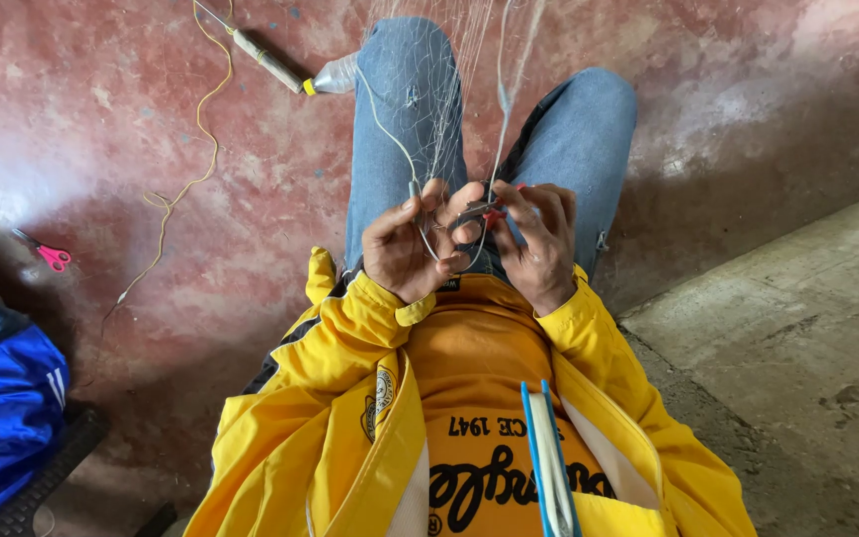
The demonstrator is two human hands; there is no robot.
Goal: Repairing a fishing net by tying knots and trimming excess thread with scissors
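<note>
I'm pinching fine white net strands in my left hand, fingers clamped; my right hand is gripping a small tool between both hands, net running up beyond my fingertips.

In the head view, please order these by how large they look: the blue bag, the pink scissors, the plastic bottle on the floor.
1. Blue bag, largest, though it is cut off by the frame and nearer the camera.
2. Plastic bottle.
3. Pink scissors, close to the bottle in size, so this order is unsure.

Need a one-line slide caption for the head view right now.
Seated person in yellow jacket: left hand and right hand pinch fine white netting over jeans; pink scissors lie aside.
</note>
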